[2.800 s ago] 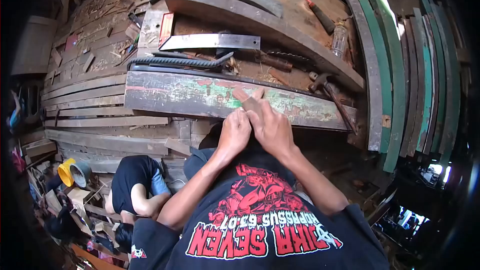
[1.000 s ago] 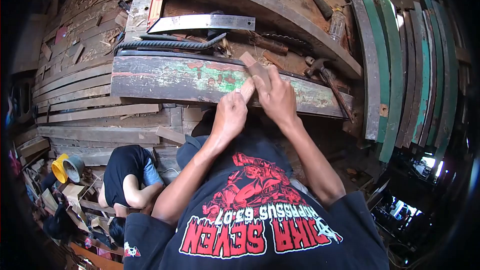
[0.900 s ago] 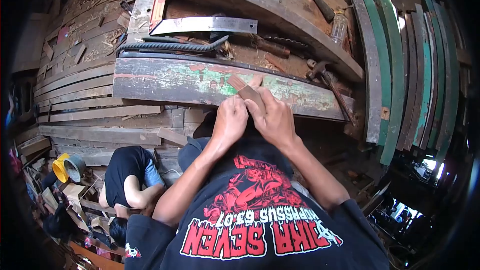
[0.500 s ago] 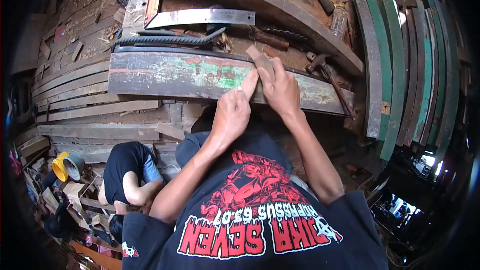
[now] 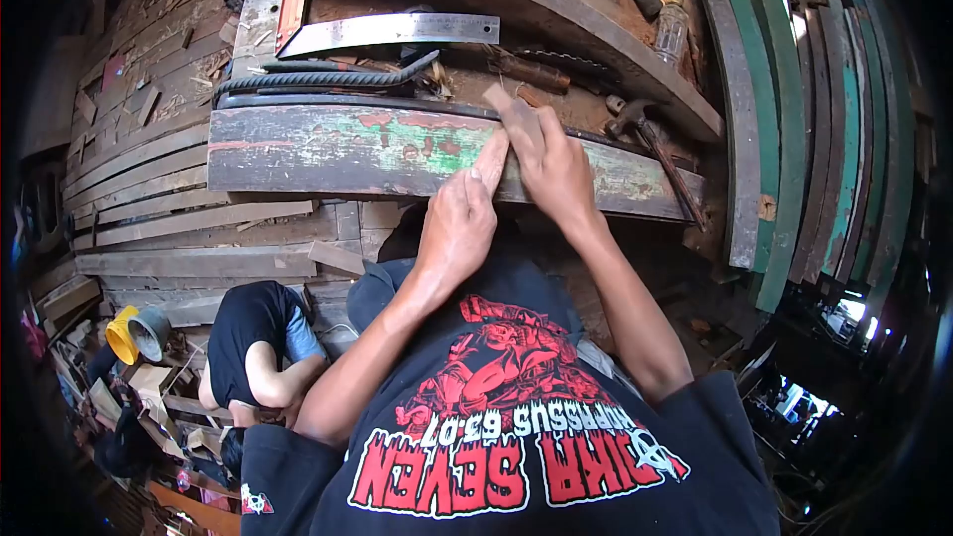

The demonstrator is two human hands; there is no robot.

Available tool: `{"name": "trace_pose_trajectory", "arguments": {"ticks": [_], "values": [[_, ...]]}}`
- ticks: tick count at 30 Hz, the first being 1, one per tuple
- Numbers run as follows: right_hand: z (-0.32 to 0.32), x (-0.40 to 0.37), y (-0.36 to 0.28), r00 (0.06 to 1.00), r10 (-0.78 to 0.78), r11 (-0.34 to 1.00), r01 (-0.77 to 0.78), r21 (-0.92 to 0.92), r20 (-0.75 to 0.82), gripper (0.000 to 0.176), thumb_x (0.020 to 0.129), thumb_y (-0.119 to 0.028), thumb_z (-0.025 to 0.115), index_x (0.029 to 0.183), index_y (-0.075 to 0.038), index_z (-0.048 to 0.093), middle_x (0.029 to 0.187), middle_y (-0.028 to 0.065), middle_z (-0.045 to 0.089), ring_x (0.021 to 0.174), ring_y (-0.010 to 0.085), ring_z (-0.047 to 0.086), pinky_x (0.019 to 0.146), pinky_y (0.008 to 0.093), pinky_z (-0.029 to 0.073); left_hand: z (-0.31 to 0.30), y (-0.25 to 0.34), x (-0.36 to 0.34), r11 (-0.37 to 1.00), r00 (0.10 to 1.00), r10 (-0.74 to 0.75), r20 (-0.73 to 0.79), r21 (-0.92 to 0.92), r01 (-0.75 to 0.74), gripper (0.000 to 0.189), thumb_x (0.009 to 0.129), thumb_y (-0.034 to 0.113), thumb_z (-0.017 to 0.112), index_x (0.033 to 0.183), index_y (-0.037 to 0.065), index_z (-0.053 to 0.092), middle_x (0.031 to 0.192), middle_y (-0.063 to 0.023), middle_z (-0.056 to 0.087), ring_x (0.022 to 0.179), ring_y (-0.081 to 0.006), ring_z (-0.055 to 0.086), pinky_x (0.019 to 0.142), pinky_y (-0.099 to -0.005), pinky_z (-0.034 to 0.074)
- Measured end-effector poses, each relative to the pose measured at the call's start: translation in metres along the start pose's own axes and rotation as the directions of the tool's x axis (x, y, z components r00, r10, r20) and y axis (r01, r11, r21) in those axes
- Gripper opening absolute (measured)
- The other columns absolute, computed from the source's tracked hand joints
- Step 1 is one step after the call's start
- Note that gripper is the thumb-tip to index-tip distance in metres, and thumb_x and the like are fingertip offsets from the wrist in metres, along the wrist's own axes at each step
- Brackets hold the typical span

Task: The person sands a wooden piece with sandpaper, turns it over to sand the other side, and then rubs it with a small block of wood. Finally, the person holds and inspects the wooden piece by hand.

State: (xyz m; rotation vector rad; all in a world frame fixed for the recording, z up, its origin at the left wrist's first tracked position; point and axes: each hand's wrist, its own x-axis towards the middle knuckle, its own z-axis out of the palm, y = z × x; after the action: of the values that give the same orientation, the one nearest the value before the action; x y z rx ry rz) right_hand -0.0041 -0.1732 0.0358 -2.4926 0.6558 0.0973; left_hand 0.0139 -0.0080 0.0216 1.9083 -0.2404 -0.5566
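two hands are up on the old painted plank [image 5: 328, 149]: the right hand [image 5: 551, 164] is pinching a small brown block [image 5: 504, 107] against the plank's top edge. the left hand [image 5: 459, 223] lies just beside it, fingers pressed together and flat on the green paint, gripping nothing. behind the plank there's a ribbed steel bar [image 5: 318, 79] and a metal ruler [image 5: 387, 32], a hammer [image 5: 645, 134] lies off to the right, and another person [image 5: 258, 337] is crouched low on the left near a yellow bucket [image 5: 124, 335].
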Motion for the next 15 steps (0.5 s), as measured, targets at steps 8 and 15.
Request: {"name": "trace_pose_trajectory", "arguments": {"ticks": [8, 15], "values": [[0.010, -0.023, -0.028, 0.990, -0.139, 0.969, 0.139, 0.205, -0.014, 0.034, 0.100, -0.037, 0.063, 0.121, -0.010, 0.062, 0.082, 0.0286, 0.070, 0.080, 0.0513, 0.069, 0.067, 0.0599, 0.053, -0.024, 0.002, 0.019, 0.994, 0.994, -0.029, 0.105, -0.097, 0.039, 0.044, 0.109, 0.022, 0.032, 0.095, -0.006, 0.063, 0.089, -0.0338, 0.065, 0.090, -0.0563, 0.061, 0.081, -0.0565, 0.050], [0.002, -0.017, -0.002, 0.998, -0.043, 0.998, 0.042, -0.044, -0.039, 0.039, 0.101, -0.045, 0.060, 0.118, -0.009, 0.062, 0.082, 0.0274, 0.071, 0.081, 0.0501, 0.069, 0.066, 0.0602, 0.054, -0.005, -0.012, 0.011, 0.994, 0.997, 0.072, 0.002, 0.082, -0.072, 0.038, 0.106, 0.017, 0.039, 0.089, -0.011, 0.059, 0.088, -0.0374, 0.062, 0.089, -0.0576, 0.059, 0.080, -0.0607, 0.046]]}}
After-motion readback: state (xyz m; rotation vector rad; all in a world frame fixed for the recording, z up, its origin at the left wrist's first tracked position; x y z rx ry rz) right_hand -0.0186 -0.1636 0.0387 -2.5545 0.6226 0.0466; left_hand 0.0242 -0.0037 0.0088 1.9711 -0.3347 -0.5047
